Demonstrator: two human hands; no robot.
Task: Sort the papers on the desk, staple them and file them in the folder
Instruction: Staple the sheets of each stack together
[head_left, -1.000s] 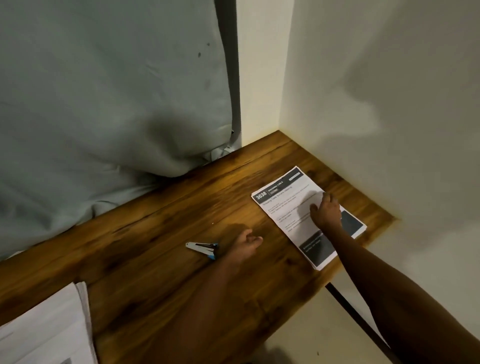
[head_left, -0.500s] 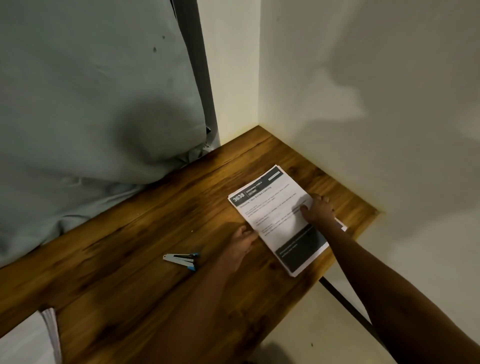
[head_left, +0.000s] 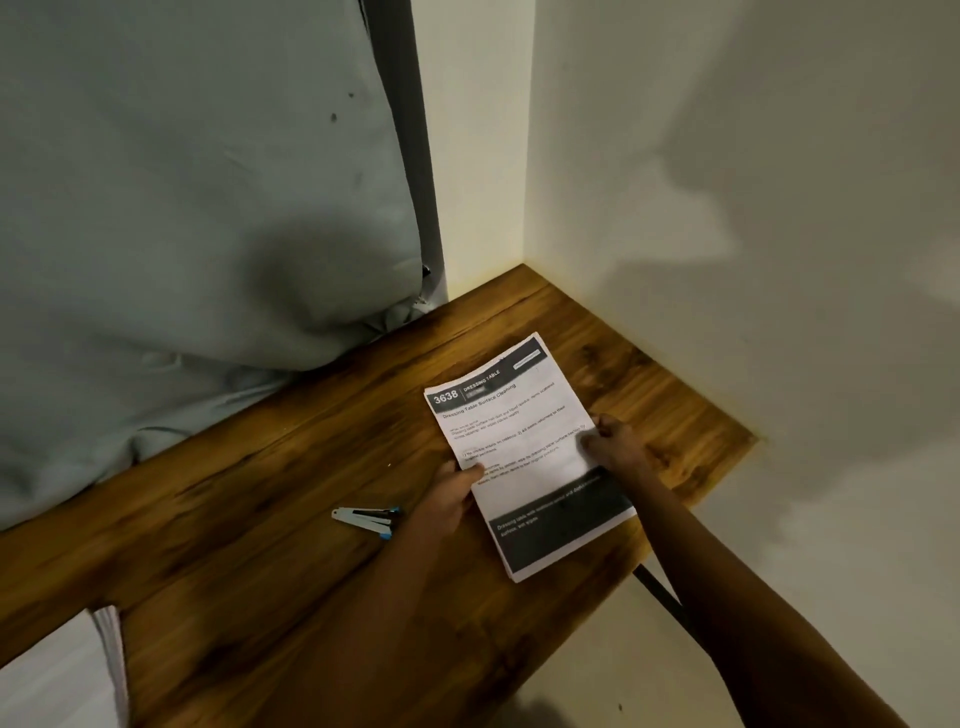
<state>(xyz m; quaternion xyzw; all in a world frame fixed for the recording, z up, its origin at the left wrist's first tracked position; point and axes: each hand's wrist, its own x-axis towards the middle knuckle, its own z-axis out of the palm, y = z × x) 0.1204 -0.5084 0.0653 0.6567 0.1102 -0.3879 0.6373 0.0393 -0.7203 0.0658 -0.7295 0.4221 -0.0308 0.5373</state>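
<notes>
Papers (head_left: 524, 452), a thin stack of printed sheets with a dark header band reading "3638" and a dark block at the foot, lie at an angle on the right end of a wooden bench (head_left: 249, 519), their near corner close to the bench's front edge. The left hand (head_left: 452, 493) pinches the stack's left long edge, thumb on top. The right hand (head_left: 615, 447) grips the opposite long edge with curled fingers. A second ago the right hand rested on top of the sheets while the left hand lay on the bench near the stapler, apart from the paper. It has since come across, so the stack is now held from both sides. This looks like squaring or lifting the sorted sheets ready for stapling, so the stapling and filing are probably still to do. A large grey-green cloth (head_left: 182, 208) hangs behind the bench and sags onto its back edge. A pale wall (head_left: 727, 208) closes in the corner on the right, leaving little room beyond the papers. A second pile of white paper (head_left: 62, 670) shows at the lower left corner, well apart. A small white and blue stapler (head_left: 366, 519) lies on the bench just left of the left hand, within reach. A dark bar (head_left: 660, 592) runs below the bench edge. No folder is in view.
</notes>
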